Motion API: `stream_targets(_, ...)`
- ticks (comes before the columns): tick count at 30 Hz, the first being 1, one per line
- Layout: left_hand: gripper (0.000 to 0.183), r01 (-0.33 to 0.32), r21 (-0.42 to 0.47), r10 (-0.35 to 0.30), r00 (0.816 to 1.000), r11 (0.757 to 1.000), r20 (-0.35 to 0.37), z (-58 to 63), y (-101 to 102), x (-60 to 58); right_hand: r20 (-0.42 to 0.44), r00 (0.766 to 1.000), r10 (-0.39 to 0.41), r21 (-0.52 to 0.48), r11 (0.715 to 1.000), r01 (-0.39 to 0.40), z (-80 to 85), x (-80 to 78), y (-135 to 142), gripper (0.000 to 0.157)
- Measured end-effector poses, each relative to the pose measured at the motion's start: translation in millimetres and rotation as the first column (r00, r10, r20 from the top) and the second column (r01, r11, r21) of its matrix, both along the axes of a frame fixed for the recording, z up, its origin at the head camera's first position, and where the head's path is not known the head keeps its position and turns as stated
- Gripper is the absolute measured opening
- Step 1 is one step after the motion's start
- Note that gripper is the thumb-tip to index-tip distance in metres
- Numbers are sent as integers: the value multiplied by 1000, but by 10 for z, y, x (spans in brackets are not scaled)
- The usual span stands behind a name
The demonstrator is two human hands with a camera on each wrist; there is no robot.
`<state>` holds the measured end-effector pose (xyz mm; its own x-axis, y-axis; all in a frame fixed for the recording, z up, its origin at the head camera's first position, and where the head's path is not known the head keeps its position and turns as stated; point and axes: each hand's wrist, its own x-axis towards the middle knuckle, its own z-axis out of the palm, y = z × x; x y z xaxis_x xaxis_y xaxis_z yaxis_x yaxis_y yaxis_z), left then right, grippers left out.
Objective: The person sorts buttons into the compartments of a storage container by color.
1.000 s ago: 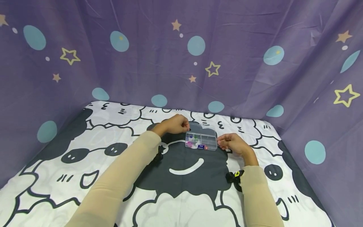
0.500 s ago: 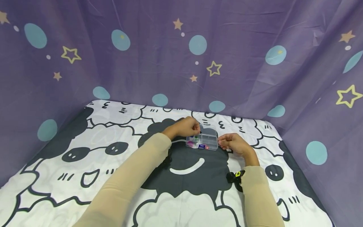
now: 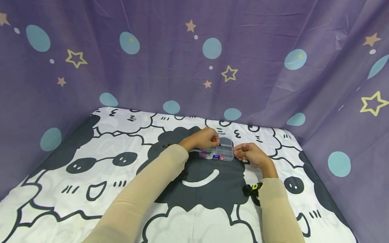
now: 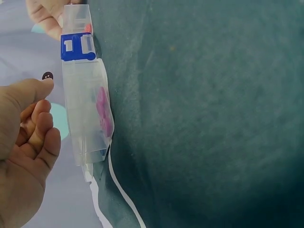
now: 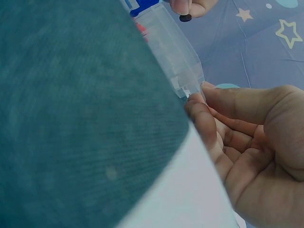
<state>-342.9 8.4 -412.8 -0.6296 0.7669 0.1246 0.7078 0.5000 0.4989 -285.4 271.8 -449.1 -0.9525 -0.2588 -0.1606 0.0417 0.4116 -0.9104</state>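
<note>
A clear plastic compartment box (image 3: 225, 156) lies on the cloth with its lid raised behind it. My left hand (image 3: 206, 137) is over the box and pinches a small dark button (image 4: 47, 75) between thumb and fingertip. The same button (image 5: 185, 18) shows its flat side edge-on in the right wrist view, above the box wall. With thumb and fingers, my right hand (image 3: 250, 153) grips the box's right end. Pink pieces (image 4: 103, 111) lie in the left compartments, partly hidden by my left hand in the head view. A blue latch (image 4: 78, 46) marks the front wall.
Under the box spreads a white cloth (image 3: 194, 226) printed with dark and white sheep. A purple curtain (image 3: 170, 74) with stars and dots stands behind and at both sides. A small red piece (image 5: 141, 29) sits near the latch.
My left hand has moved right, from the box's left rear corner to over its middle compartments, carrying the button. The right hand has stayed at the box's right end.
</note>
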Motion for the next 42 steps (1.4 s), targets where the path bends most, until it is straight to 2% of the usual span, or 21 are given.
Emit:
stream_targets(10, 9, -4, -6, 4, 1000, 1000, 9, 15, -35, -1, -5, 1000, 3, 6, 1000, -3, 19, 12, -7, 26)
stream_targets(15, 12, 8, -27, -9, 1000, 1000, -18, 35, -130, -26, -9, 1000, 13, 13, 1000, -13, 10, 4, 2, 26)
stream_targets(27, 13, -52, -62, 48, 997, 997, -62, 45, -480, -134, -18, 999, 30, 26, 999, -29, -14, -12, 30, 27)
stream_targets(33, 12, -98, -95, 93, 994, 991, -59, 74, -731, -144, -15, 1000, 23, 11, 1000, -22, -11, -9, 11, 26)
stream_targets(42, 11, -158, -77, 153, 986, 984, -70, 90, -1113, -174, -10, 1000, 18, 15, 1000, -18, 0, -3, 13, 26)
